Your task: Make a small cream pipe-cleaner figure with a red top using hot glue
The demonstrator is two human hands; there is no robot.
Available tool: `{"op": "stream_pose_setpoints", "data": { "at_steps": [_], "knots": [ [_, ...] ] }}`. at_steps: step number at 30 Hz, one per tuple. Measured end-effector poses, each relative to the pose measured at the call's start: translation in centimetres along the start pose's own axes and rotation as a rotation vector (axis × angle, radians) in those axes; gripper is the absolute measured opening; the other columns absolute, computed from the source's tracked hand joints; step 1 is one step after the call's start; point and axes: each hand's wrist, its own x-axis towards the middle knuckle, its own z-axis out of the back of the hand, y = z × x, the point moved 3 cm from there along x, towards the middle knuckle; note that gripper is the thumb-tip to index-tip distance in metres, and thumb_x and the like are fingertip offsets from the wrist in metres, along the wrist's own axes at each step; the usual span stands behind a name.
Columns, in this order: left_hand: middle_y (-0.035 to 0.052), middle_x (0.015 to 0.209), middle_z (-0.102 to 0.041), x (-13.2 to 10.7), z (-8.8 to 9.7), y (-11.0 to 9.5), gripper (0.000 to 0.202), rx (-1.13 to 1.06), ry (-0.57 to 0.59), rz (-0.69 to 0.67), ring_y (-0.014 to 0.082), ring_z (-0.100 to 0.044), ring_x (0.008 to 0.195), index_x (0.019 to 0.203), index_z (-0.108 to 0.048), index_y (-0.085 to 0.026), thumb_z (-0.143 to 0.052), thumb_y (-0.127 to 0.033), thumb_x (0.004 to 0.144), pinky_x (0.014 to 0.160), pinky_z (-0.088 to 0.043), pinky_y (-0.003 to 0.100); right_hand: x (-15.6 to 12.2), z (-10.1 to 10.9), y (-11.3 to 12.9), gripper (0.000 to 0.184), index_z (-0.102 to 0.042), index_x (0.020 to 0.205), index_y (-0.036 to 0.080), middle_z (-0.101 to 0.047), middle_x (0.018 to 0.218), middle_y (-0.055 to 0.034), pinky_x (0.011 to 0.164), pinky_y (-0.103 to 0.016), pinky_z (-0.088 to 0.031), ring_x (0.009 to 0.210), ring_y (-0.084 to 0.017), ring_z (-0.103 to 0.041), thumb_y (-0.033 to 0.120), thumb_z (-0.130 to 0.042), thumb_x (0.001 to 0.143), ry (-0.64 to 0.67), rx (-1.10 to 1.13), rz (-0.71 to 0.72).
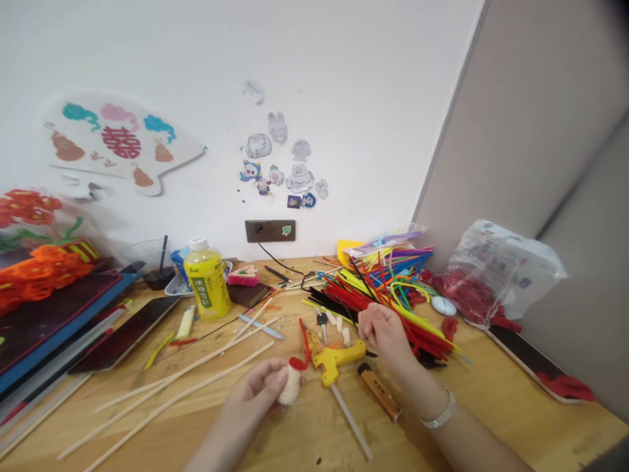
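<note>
My left hand (255,387) is shut on a small cream fluffy piece with a red tip (289,383), probably pipe-cleaner work. My right hand (386,334) hovers with its fingers pinched together just in front of a large heap of multicoloured pipe cleaners (388,308). Nothing is clearly visible between those fingers. Between my hands lies a yellow hot glue gun (334,360), with a clear glue stick (351,419) on the table below it. A curved red pipe cleaner (305,344) stands close to my left hand. Several white sticks (171,400) lie to the left.
The wooden table (304,446) holds a set of keys (322,324), a brown-and-orange cased tool (379,391) and a yellow bottle (207,280). Dark boards (122,331) and orange pipe-cleaner flowers (39,275) stand left; a plastic bag of red pieces (496,275) sits right, against the wall (344,98).
</note>
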Motion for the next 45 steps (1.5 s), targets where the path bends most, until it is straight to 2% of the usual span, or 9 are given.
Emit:
{"op": "stream_pose_setpoints", "data": {
  "at_steps": [4, 7, 11, 14, 19, 24, 34, 39, 45],
  "knots": [
    [-0.0035, 0.058, -0.062, 0.1, 0.2, -0.1, 0.038, 0.008, 0.011, -0.039, 0.0082, -0.049, 0.051, 0.079, -0.065, -0.016, -0.075, -0.048, 0.060, 0.048, -0.039, 0.016, -0.4, -1.2, 0.1, 0.031, -0.053, 0.069, 0.018, -0.046, 0.050, 0.0056, 0.045, -0.020, -0.036, 0.045, -0.009, -0.045, 0.045, -0.053, 0.084, 0.031, -0.005, -0.004],
    [-0.0015, 0.062, -0.064, 0.0, 0.1, -0.1, 0.039, 0.010, 0.060, -0.062, 0.0115, -0.053, 0.053, 0.082, -0.063, -0.018, -0.074, -0.049, 0.060, 0.047, -0.044, 0.019, -1.4, -2.6, 1.2, 0.026, -0.057, 0.091, 0.020, -0.061, 0.077, -0.0024, 0.064, -0.027, -0.046, 0.069, -0.015, -0.057, 0.044, -0.056, 0.082, 0.169, -0.134, 0.081],
    [0.0009, 0.068, -0.066, -0.2, -0.1, 0.2, 0.036, -0.004, 0.157, -0.086, 0.0159, -0.060, 0.057, 0.085, -0.061, -0.020, -0.072, -0.047, 0.064, 0.045, -0.049, 0.024, -3.3, -4.8, 2.9, 0.036, -0.054, 0.113, 0.022, -0.057, 0.113, -0.0082, 0.094, -0.037, -0.037, 0.106, -0.021, -0.050, 0.043, -0.054, 0.084, 0.438, -0.467, 0.292],
    [-0.0008, 0.070, -0.064, -0.4, -0.4, 0.2, 0.029, -0.017, 0.227, -0.129, 0.0140, -0.057, 0.055, 0.085, -0.063, -0.022, -0.072, -0.043, 0.066, 0.046, -0.052, 0.026, -4.3, -6.0, 3.3, 0.033, -0.056, 0.112, 0.022, -0.059, 0.109, -0.0066, 0.094, -0.034, -0.038, 0.105, -0.019, -0.051, 0.040, -0.055, 0.085, 0.561, -0.504, 0.301],
    [-0.0006, 0.075, -0.065, -0.5, -0.3, 0.4, 0.019, 0.004, 0.257, -0.201, 0.0139, -0.058, 0.061, 0.087, -0.066, -0.025, -0.069, -0.037, 0.072, 0.052, -0.052, 0.025, -4.5, -6.1, 3.2, 0.033, -0.052, 0.115, 0.020, -0.059, 0.112, -0.0081, 0.094, -0.034, -0.039, 0.106, -0.018, -0.052, 0.038, -0.050, 0.088, 0.567, -0.459, 0.318],
    [-0.0005, 0.077, -0.066, -0.3, 0.1, 1.0, 0.033, -0.045, 0.284, -0.193, 0.0142, -0.059, 0.064, 0.110, -0.059, -0.033, -0.063, -0.036, 0.078, 0.056, -0.050, 0.025, -3.4, -5.0, 1.6, 0.048, -0.038, 0.131, 0.020, -0.044, 0.135, -0.0086, 0.107, -0.039, -0.026, 0.126, -0.018, -0.036, 0.009, -0.045, 0.084, 0.622, -0.668, 0.243],
    [-0.0004, 0.073, -0.067, -0.9, -1.0, 1.4, 0.031, -0.066, 0.331, -0.124, 0.0128, -0.056, 0.062, 0.099, -0.068, -0.031, -0.072, -0.036, 0.069, 0.056, -0.047, 0.023, -3.7, -6.0, -0.2, 0.032, -0.057, 0.109, 0.018, -0.056, 0.118, -0.0098, 0.097, -0.033, -0.040, 0.112, -0.017, -0.050, 0.005, -0.047, 0.082, 0.638, -0.641, 0.190],
    [0.0018, 0.081, -0.068, -1.3, -0.9, 1.7, 0.036, -0.119, 0.284, -0.116, 0.0140, -0.057, 0.064, 0.098, -0.069, -0.027, -0.075, -0.038, 0.064, 0.055, -0.048, 0.024, -3.5, -5.6, 0.1, 0.027, -0.060, 0.100, 0.017, -0.062, 0.096, -0.0076, 0.084, -0.032, -0.046, 0.093, -0.016, -0.055, 0.006, -0.041, 0.084, 0.583, -0.659, 0.368],
    [0.0009, 0.071, -0.068, -1.5, -0.6, 0.3, 0.029, -0.089, 0.286, -0.133, 0.0136, -0.058, 0.059, 0.090, -0.069, -0.023, -0.072, -0.041, 0.068, 0.055, -0.048, 0.024, -3.4, -4.2, 3.9, 0.026, -0.061, 0.095, 0.018, -0.062, 0.078, -0.0054, 0.072, -0.038, -0.039, 0.076, -0.020, -0.050, 0.013, -0.040, 0.081, 0.440, -0.798, 0.623]
  ]
}}
